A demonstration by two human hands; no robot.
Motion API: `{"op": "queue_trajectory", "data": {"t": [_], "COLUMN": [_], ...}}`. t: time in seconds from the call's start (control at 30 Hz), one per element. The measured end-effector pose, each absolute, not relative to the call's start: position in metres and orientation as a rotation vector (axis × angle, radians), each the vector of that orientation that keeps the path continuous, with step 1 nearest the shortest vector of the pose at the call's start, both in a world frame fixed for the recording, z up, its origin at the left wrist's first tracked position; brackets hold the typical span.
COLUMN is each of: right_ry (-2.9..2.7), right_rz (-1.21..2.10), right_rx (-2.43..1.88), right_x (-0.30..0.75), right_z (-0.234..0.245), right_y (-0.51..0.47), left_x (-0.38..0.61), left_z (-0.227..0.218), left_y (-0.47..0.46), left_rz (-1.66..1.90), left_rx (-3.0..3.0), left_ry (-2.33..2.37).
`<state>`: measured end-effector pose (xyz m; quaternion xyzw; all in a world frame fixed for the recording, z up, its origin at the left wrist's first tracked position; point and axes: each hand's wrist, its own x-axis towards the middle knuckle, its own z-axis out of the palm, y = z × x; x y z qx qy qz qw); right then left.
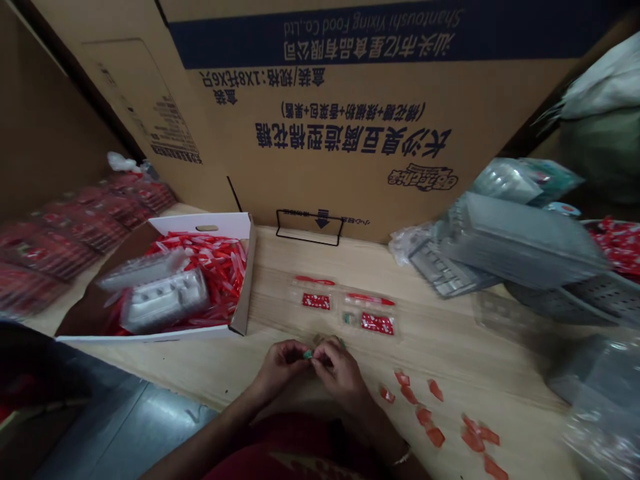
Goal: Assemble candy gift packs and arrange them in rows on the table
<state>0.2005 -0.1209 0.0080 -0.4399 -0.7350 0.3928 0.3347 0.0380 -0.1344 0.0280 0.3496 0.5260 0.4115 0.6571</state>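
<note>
Both hands are bunched together at lower centre of the frame, almost fingertip to fingertip. Left hand (284,367) has thumb and finger pinched on a small green piece (308,354), and the right hand (337,370) is nipping the other side of it, fingers curled in. Too small and blurry from here to say what the green thing is. There's a thin bracelet (403,457) on the right wrist.

Just past the hands, mid-frame on the pale wooden table (280,313), sit two clear trays (357,308) side by side. Each has a red pen-like stick (370,299) along the top and a red patterned packet (377,324) below; the right-hand one also has a green bit (349,319) in it.

Lower right, loose orange-red packets (435,437) are scattered about. Left of centre there's a white-edged carton (242,287) full of more red sticks, with clear moulded trays (167,300) dumped on top. Red packs (75,230) are stacked along the left edge, grey trays (525,230) piled at right, and a big cardboard box (325,180) with upside-down printing fills the top.
</note>
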Motion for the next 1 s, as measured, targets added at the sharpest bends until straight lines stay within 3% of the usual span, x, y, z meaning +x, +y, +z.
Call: {"op": "queue_trajectory", "data": {"t": [0.17,0.27,0.47,0.8,1.0], "right_ry": [-1.839,-1.82,-2.115,-2.257,-2.054], "right_rz": [1.183,1.257,0.984,0.793,0.698], "right_rx": [-1.133,-1.156,-1.244,-1.324,-1.255], "right_x": [0.195,0.187,0.151,0.132,0.192], "right_z": [0.01,0.015,0.024,0.015,0.03], "right_y": [-0.119,-0.096,-0.008,0.002,-0.045], "left_x": [0.033,0.023,-0.003,-0.011,-0.005], "left_z": [0.023,0.02,0.005,-0.011,-0.011], "left_y": [-0.134,-0.12,-0.069,-0.059,-0.058], "left_rz": [0.941,1.008,1.247,0.882,0.555], "left_rx": [0.665,0.879,1.525,2.22,2.498], "left_ry": [1.148,1.27,1.643,1.814,1.74]}}
